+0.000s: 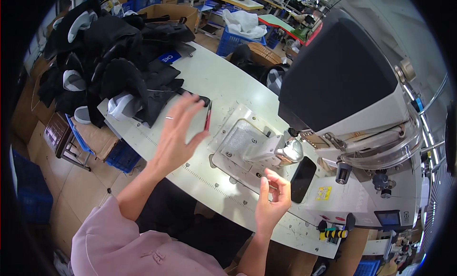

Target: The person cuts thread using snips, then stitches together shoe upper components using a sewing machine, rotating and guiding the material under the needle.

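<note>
My left hand (177, 135) is stretched over the white table, its fingers spread and slightly blurred, with nothing seen in it. Beside those fingers lies a slim red-and-black tool (208, 118), maybe tweezers or snips. My right hand (273, 200) is raised by the front of the sewing machine (340, 76), fingers curled, thumb close to the index fingertip. Whether anything small sits in that pinch is not visible. Just beyond it are the machine's metal work arm (266, 151) and a grey base plate (240, 138). No fabric shows on the arm.
Black fabric pieces with white-grey parts (119, 81) are heaped over the table's left end. A dark flat panel (303, 180) is set beside the work arm. Behind the white table (223, 88) stand a blue crate (233, 42) and a cardboard box (166, 12). A yellow-black handled tool (334, 234) lies at the right.
</note>
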